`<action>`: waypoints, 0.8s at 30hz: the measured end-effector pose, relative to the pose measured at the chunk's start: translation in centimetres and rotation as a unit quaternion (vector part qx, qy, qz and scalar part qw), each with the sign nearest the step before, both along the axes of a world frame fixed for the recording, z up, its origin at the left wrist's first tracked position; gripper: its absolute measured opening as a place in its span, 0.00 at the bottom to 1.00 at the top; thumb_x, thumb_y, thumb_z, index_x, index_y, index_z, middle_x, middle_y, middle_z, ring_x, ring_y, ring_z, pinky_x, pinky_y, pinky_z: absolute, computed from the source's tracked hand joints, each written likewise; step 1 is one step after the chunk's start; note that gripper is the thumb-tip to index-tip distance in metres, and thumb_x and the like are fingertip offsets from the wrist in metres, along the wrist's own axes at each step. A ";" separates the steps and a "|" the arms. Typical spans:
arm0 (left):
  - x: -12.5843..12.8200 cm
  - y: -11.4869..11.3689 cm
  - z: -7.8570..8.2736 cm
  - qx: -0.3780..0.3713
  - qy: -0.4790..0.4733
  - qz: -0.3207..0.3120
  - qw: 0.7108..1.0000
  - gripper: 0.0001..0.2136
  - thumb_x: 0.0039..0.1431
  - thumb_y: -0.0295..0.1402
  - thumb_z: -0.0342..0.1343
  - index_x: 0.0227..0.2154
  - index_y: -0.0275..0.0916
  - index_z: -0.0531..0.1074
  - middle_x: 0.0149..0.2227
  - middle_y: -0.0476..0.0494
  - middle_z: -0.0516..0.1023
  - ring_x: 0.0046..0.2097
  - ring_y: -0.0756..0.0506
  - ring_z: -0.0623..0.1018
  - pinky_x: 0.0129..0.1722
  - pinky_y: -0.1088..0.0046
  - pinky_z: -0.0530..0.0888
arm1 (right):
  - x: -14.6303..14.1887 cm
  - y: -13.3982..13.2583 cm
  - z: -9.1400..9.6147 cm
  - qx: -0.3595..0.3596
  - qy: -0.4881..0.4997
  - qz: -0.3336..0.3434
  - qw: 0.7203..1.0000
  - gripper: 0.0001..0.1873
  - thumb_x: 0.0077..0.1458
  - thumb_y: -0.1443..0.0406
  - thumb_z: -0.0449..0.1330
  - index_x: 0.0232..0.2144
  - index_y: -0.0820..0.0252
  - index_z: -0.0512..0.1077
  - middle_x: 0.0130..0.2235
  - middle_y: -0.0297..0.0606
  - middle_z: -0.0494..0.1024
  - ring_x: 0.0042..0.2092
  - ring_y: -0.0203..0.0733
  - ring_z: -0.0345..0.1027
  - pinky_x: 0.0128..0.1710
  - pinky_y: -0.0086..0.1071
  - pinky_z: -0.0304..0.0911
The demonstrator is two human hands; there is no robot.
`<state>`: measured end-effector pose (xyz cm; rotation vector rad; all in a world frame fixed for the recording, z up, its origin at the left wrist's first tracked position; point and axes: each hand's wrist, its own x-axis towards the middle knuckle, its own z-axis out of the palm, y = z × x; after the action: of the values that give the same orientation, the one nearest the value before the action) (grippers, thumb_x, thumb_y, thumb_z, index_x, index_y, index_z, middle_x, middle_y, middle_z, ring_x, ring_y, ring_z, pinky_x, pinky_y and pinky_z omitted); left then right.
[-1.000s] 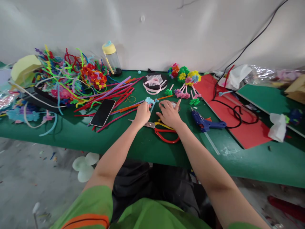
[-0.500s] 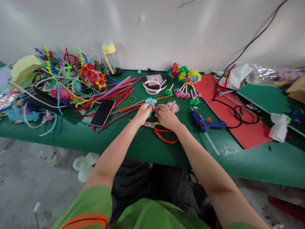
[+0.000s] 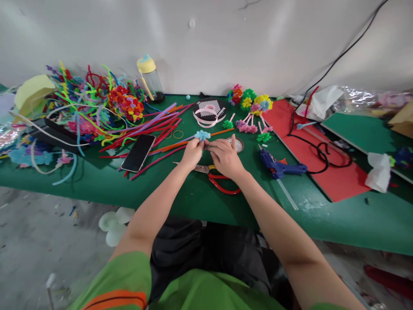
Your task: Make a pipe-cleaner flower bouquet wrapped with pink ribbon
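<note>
L hand [image 3: 192, 154] + R hand [image 3: 225, 157] meet low over surface [image 3: 97, 181], above scissors [image 3: 213, 180]. Both grips pinched on stem of blue pipe-cleaner flower [image 3: 202, 135]. Prob. v. light, fuzzy, wire bends easily, petals deform. Hold at stem, not bloom.

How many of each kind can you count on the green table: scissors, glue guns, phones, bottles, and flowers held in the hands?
Red-and-yellow-handled metal scissors: 1
Blue plastic hot-glue gun: 1
Black flat smartphone: 1
Clear plastic bottle with yellow lid: 1
Light blue pipe-cleaner flower, held between left hand and right hand: 1
Total: 5
</note>
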<state>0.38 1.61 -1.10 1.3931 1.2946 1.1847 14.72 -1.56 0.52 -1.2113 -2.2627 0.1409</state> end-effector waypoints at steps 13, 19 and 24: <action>0.2 -1.3 1.3 0.125 0.194 -0.145 0.962 0.11 0.57 0.23 0.44 0.21 0.39 0.64 0.25 0.48 0.71 0.29 0.49 0.71 0.32 0.73 0.69 | 1.0 0.8 0.0 -0.018 0.160 -0.070 0.985 0.14 0.50 0.71 0.49 0.34 0.60 0.74 0.37 0.44 0.78 0.41 0.46 0.70 0.42 0.40 0.64; 0.2 -1.4 1.4 0.087 0.118 -0.144 0.979 0.12 0.61 0.31 0.43 0.23 0.39 0.63 0.25 0.47 0.72 0.29 0.49 0.73 0.33 0.73 0.71 | 1.0 0.6 0.0 -0.042 0.250 -0.086 0.963 0.09 0.52 0.66 0.53 0.32 0.60 0.74 0.32 0.39 0.78 0.33 0.41 0.71 0.34 0.34 0.67; 0.3 -1.4 1.4 0.066 0.096 -0.048 0.992 0.11 0.61 0.32 0.43 0.24 0.39 0.65 0.25 0.46 0.73 0.27 0.49 0.74 0.32 0.72 0.71 | 1.0 0.0 0.8 -0.006 0.251 -0.102 0.963 0.09 0.55 0.65 0.54 0.32 0.59 0.75 0.33 0.39 0.77 0.35 0.40 0.71 0.34 0.34 0.68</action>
<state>0.67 0.22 0.34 1.6817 1.2835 1.1104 15.72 -1.57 1.30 -1.2422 -1.6933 0.3418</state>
